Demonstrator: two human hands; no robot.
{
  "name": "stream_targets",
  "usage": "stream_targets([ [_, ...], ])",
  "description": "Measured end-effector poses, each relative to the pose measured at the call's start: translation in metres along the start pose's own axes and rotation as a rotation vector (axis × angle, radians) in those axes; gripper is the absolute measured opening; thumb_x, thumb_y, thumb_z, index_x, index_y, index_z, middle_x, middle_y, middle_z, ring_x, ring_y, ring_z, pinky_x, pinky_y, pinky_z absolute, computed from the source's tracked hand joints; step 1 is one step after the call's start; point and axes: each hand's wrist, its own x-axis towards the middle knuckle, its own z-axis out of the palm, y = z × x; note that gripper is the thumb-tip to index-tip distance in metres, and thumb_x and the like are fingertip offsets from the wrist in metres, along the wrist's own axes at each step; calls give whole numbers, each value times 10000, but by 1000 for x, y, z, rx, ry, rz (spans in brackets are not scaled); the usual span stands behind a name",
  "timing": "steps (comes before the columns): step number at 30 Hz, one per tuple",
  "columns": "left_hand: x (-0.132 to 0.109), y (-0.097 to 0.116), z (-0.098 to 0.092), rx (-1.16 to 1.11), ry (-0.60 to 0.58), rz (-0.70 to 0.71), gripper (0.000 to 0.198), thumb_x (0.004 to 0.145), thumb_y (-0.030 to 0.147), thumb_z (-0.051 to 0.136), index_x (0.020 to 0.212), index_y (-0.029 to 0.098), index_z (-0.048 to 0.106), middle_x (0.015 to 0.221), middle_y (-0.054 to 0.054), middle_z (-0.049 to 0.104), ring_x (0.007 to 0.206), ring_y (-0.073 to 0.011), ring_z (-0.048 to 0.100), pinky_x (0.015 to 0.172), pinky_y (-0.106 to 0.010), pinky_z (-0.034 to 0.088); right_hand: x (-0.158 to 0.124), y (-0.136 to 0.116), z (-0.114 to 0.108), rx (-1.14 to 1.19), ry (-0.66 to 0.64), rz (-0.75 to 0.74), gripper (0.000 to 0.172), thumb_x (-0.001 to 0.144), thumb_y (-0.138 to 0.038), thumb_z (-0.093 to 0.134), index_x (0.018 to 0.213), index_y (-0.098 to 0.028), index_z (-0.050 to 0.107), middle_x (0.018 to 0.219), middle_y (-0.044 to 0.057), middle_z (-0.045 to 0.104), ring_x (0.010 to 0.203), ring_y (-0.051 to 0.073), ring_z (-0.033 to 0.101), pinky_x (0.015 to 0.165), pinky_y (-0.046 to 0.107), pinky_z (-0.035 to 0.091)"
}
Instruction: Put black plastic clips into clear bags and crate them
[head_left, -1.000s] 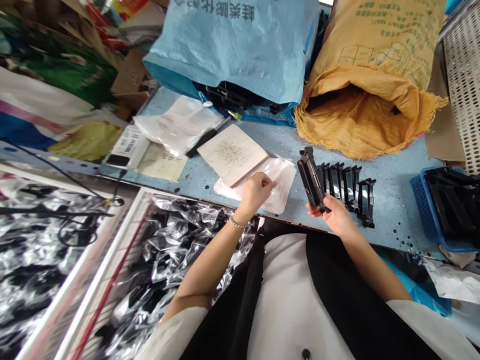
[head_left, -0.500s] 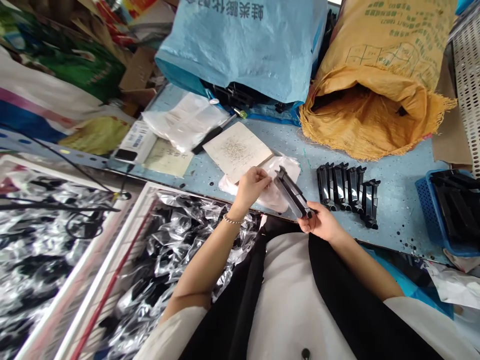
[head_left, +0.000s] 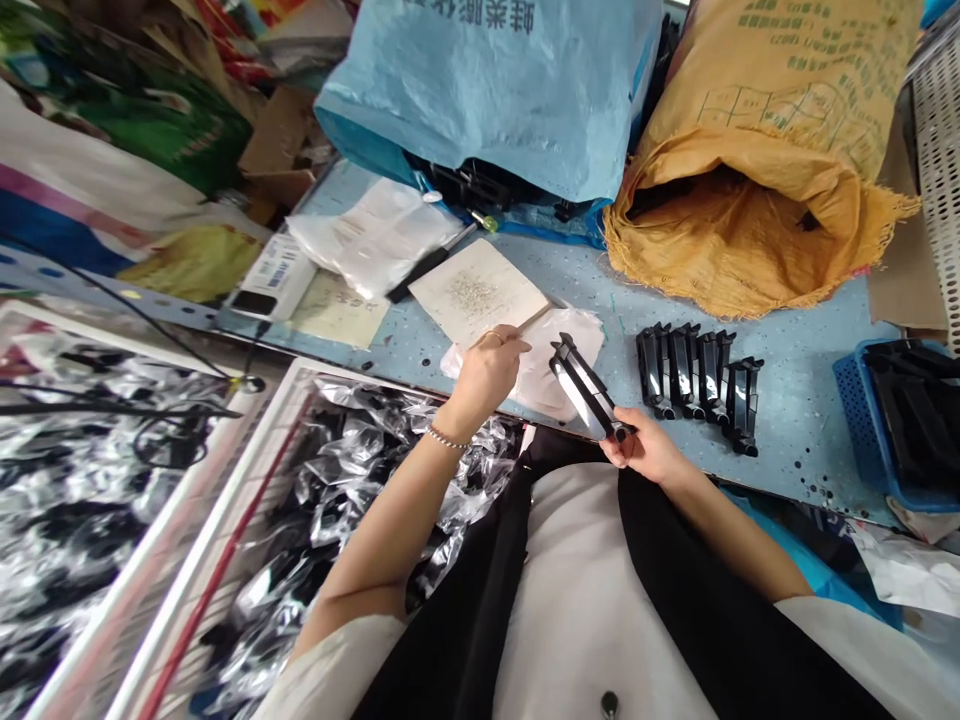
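My right hand (head_left: 645, 450) grips the lower end of a long black plastic part (head_left: 585, 385), which tilts up and to the left over the table's front edge. My left hand (head_left: 487, 368) hovers with bent fingers over a stack of clear plastic bags (head_left: 559, 355), just left of the part's upper end; whether it pinches a bag I cannot tell. A row of several more black parts (head_left: 697, 375) stands on the blue table (head_left: 795, 390) to the right. A pale square board (head_left: 480, 295) with tiny bits on it lies behind my left hand.
A blue woven sack (head_left: 495, 90) and a yellow woven sack (head_left: 757, 190) lie open at the back. A blue basket (head_left: 900, 420) of black parts sits at right. White bins of bagged parts (head_left: 360, 500) fill the lower left. Papers (head_left: 375, 235) and a pen lie on the left.
My right hand lifted one black part off the row and carried it left toward my left hand. My left hand rose slightly from the bag stack.
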Motion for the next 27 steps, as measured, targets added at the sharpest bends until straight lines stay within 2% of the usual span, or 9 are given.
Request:
stream_targets([
  [5,-3,-2,-3,-106,-44,2,445,882,145,456,1261,166,687,1304,-118,676,1178,-249,644,1061,-415,516,9,-4,3,139,-184,181,391,831,-507,659,832,-117,651,517,-6,551,413,85,414,380,195,287],
  [10,-4,-7,-12,-193,-134,-74,558,797,132,544,1348,167,624,1365,-132,634,764,-142,647,797,-318,590,15,-5,7,238,-360,183,450,926,-524,527,977,-96,654,554,-30,525,412,84,387,379,196,313],
  [12,-3,-9,-15,-208,-139,-67,602,782,110,538,1379,157,593,1393,-145,610,739,-123,639,753,-289,589,22,-4,9,263,-402,248,452,943,-519,497,979,-94,647,553,-39,513,405,78,368,374,187,311],
  [15,-8,4,-18,-165,-134,4,649,800,58,477,1441,140,536,1475,-171,541,1001,-200,696,923,-347,591,32,-5,11,343,-401,300,470,945,-523,482,981,-81,639,539,-66,463,387,56,314,368,162,295],
  [17,-18,25,-18,-166,-143,108,665,833,31,429,1488,133,483,1530,-180,486,1281,-271,605,1090,-419,520,35,-8,10,385,-390,277,479,941,-547,486,992,-94,631,535,-82,429,382,53,284,364,159,290],
  [20,-37,63,-9,-285,-220,314,700,885,17,382,1566,177,366,1585,-156,431,1453,-278,452,1192,-452,431,30,-13,6,369,-309,145,419,897,-584,568,886,-167,599,526,-94,388,382,57,255,353,169,272],
  [23,-49,90,5,-377,-243,459,721,930,27,360,1612,228,246,1606,-136,404,1479,-255,417,1206,-444,422,17,-11,5,120,-43,-117,394,837,-581,676,786,-208,559,550,-74,420,422,78,331,375,194,301],
  [25,-51,100,13,-351,-228,486,680,962,64,391,1609,209,241,1587,-159,423,1469,-264,434,1189,-445,449,6,-5,7,-193,158,-321,349,818,-534,734,859,-213,604,656,-39,527,539,114,480,464,221,409],
  [27,-54,105,13,-271,-213,489,586,988,116,436,1562,182,338,1510,-172,514,1397,-270,526,1133,-434,513,-4,-1,13,-462,226,-465,386,793,-477,787,1046,-228,636,891,7,639,790,167,611,663,265,518],
])
